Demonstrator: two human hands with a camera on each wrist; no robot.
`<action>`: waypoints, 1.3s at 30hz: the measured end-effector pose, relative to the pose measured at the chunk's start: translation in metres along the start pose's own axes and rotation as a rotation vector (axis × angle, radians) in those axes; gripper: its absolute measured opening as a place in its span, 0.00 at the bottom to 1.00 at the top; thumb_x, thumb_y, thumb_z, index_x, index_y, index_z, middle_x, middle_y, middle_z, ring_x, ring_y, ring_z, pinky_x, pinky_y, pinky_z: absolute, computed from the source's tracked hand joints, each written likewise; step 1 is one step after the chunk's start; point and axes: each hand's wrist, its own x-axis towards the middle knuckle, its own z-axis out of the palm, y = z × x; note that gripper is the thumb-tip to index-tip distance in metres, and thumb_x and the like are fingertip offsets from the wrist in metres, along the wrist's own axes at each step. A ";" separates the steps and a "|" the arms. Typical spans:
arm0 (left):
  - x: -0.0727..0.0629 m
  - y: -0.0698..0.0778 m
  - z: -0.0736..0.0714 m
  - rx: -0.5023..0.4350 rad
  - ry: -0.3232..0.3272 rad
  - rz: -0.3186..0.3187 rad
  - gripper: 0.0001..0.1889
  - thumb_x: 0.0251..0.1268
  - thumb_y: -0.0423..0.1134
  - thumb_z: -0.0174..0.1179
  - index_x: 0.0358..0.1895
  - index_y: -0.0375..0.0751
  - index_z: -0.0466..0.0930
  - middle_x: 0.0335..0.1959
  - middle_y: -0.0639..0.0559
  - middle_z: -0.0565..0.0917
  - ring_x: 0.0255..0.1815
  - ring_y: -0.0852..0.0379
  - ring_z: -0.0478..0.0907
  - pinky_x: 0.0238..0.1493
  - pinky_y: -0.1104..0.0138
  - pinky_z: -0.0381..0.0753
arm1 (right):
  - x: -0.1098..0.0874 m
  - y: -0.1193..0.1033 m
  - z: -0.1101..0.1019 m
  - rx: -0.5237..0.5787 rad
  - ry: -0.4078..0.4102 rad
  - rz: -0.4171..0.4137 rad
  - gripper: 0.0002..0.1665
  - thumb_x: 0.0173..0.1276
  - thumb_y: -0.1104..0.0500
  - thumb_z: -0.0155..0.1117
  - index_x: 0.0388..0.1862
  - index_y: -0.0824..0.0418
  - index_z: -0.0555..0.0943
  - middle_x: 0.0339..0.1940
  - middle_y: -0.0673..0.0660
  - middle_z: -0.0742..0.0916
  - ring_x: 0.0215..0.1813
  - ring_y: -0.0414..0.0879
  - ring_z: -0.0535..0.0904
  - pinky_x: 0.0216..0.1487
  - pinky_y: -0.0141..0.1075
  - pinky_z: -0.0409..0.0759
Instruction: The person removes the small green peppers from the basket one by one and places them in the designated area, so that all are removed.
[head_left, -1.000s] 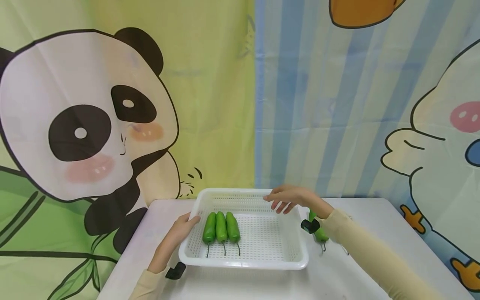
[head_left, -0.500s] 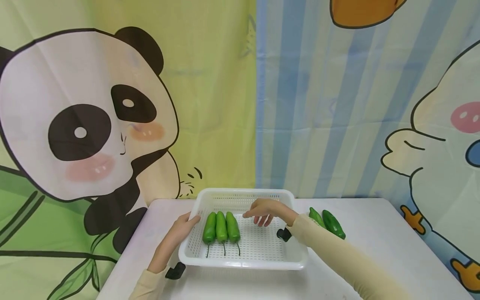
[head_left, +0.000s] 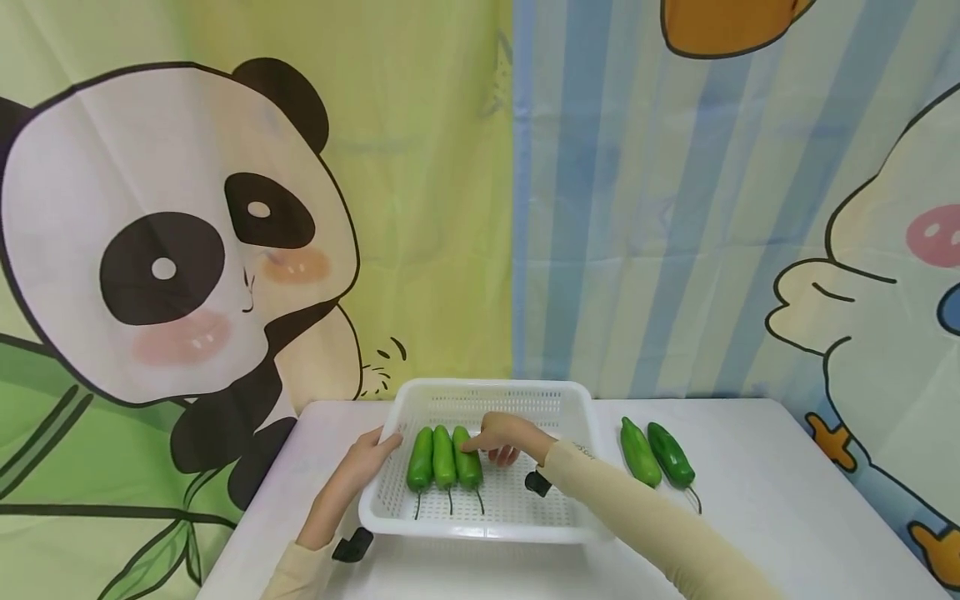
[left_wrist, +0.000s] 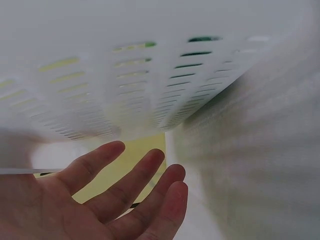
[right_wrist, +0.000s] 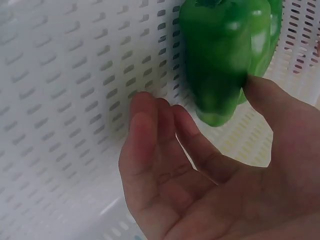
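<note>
In the head view a white perforated plastic basket (head_left: 487,531) holds three green peppers (head_left: 420,467), side by side at its left with stems toward the person. My left hand (head_left: 366,460) grips the left rim, thumb over it; in the left wrist view its fingers (left_wrist: 135,195) stretch out along the outside of the wall. My right hand (head_left: 510,437) reaches into the basket at the rightmost pepper (head_left: 469,471). Seen from the right wrist, the thumb touches that pepper (right_wrist: 215,60), while the loosely bent fingers (right_wrist: 145,135) stay apart from it, over the basket floor.
Two more green peppers, one lighter (head_left: 640,454) and one darker (head_left: 671,454), lie on the white table (head_left: 757,500) right of the basket. A cartoon-printed curtain (head_left: 435,208) hangs behind the table.
My right hand has moved left and down inside the basket, from near its right wall to the rightmost pepper. My left hand and the basket have stayed in place.
</note>
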 end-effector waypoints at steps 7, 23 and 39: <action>-0.002 -0.001 0.001 0.003 0.012 0.018 0.28 0.79 0.47 0.48 0.74 0.35 0.65 0.51 0.31 0.85 0.34 0.43 0.89 0.27 0.55 0.91 | 0.003 -0.007 0.012 0.034 0.023 0.032 0.25 0.63 0.42 0.71 0.26 0.60 0.75 0.27 0.58 0.84 0.29 0.53 0.85 0.35 0.46 0.91; -0.001 -0.002 0.001 0.002 0.018 0.012 0.28 0.78 0.47 0.49 0.74 0.35 0.64 0.52 0.31 0.85 0.35 0.44 0.89 0.27 0.56 0.92 | 0.002 -0.002 0.009 0.078 -0.004 0.054 0.24 0.61 0.43 0.73 0.28 0.62 0.79 0.27 0.58 0.84 0.32 0.55 0.86 0.37 0.45 0.91; 0.001 -0.002 0.001 0.007 0.009 0.007 0.29 0.79 0.47 0.48 0.75 0.35 0.63 0.52 0.30 0.84 0.34 0.44 0.89 0.27 0.55 0.92 | -0.015 0.010 -0.020 0.133 -0.032 0.042 0.20 0.64 0.44 0.69 0.31 0.60 0.79 0.32 0.56 0.85 0.32 0.51 0.86 0.41 0.45 0.92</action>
